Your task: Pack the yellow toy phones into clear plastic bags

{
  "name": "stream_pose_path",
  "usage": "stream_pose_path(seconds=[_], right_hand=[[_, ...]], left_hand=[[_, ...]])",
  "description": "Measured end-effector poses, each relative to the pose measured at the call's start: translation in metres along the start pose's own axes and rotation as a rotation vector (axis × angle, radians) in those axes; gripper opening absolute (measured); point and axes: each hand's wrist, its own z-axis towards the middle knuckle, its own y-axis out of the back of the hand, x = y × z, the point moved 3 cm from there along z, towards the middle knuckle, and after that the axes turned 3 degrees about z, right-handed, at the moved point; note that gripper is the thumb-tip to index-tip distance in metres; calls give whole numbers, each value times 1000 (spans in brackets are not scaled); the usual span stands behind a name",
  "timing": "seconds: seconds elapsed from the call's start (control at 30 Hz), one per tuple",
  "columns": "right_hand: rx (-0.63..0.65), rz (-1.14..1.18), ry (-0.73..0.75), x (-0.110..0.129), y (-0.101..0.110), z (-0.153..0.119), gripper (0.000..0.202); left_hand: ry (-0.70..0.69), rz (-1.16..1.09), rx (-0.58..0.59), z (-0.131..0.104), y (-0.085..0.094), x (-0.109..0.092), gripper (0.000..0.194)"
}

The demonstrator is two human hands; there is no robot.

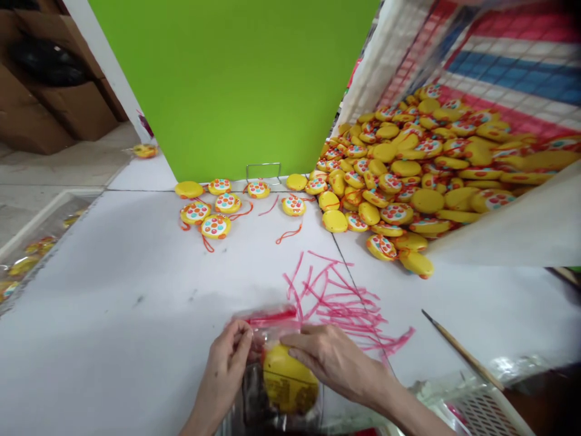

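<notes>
At the near edge of the table, a clear plastic bag (278, 332) with a pinkish-red strip along its top lies under my hands. Inside the bag is a round yellow toy (290, 383), its plain back facing up. My left hand (228, 358) pinches the bag's upper left edge between thumb and fingers. On the other side, my right hand (334, 358) has its fingers closed at the bag's upper right, over the top of the toy. Just beyond the hands lies a loose heap of thin pink strips (345, 309).
Several yellow toys with coloured dots (216, 226) lie before an upright green panel (240, 91). A large pile of them (408, 166) spills out at the right. A wooden-handled pointed tool (460, 348) rests at the right edge. A tray (27, 236) with bagged toys stands left.
</notes>
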Motion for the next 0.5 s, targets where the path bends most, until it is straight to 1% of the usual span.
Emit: stream_pose_path(seconds=[0.07, 0.1, 0.13, 0.2, 0.27, 0.33, 0.4, 0.5], right_hand=[[50, -85, 22, 0, -2, 4, 29], [49, -129, 12, -1, -5, 6, 29], [28, -163, -6, 0, -8, 9, 28], [-70, -174, -30, 2, -13, 14, 23], [-194, -125, -21, 8, -16, 20, 17], [-278, -77, 1, 14, -19, 26, 13], [-302, -49, 30, 19, -23, 32, 11], [-293, -72, 52, 21, -29, 39, 11]], left_hand=[[30, -33, -5, -2, -1, 3, 28], [46, -45, -18, -3, -1, 4, 28], [57, -54, -36, -5, -1, 6, 27], [66, -60, -60, -7, -1, 8, 28], [55, -42, -63, -8, 0, 7, 30], [42, -5, -58, -9, 0, 5, 32], [26, 54, -43, -8, 1, 3, 33], [-36, 128, 18, -5, -1, 1, 31]])
